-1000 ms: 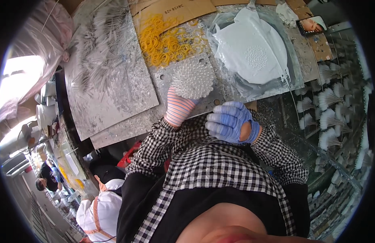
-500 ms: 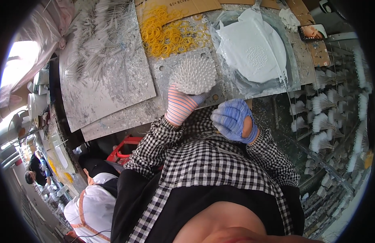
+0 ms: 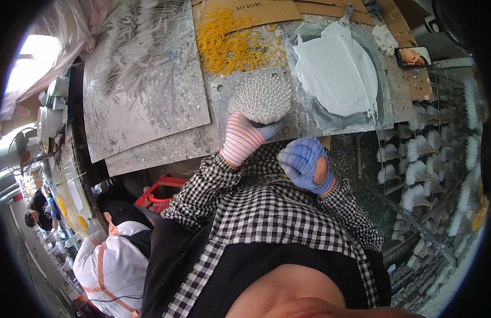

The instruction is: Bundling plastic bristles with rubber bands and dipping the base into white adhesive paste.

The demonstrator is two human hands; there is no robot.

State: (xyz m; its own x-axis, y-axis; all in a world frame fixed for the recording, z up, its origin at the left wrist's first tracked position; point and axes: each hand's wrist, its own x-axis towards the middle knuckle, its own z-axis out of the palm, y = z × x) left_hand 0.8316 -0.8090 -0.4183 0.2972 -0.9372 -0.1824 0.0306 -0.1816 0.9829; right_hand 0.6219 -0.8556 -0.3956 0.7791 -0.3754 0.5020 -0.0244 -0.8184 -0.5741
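My left hand point(image 3: 245, 139), in an orange-and-blue striped glove, is wrapped around the underside of a round bundle of thin sticks with knobbly white tips point(image 3: 262, 97). The tips face up in a dome, and the lower part of the bundle is hidden. Behind it lies a grey metal plate point(image 3: 222, 100) with holes. To the right, my right hand point(image 3: 307, 165) wears a blue glove and is held closed just off the table edge. Its fingers are curled, and what they hold, if anything, is hidden. Bare skin shows through a gap in this glove.
Yellow rubber bands point(image 3: 224, 47) are heaped behind the bundle. A shallow tray of thick white paste point(image 3: 322, 69) stands at the right, near a phone point(image 3: 413, 56). Loose thin sticks point(image 3: 142, 42) cover a board at the left. Racks of white-tipped bundles point(image 3: 417, 148) stand right; another person point(image 3: 113, 265) is at lower left.
The whole view has shifted slightly, so the table appears farther right. My left hand keeps its hold on the bundle, and my right hand stays closed with only a small move.
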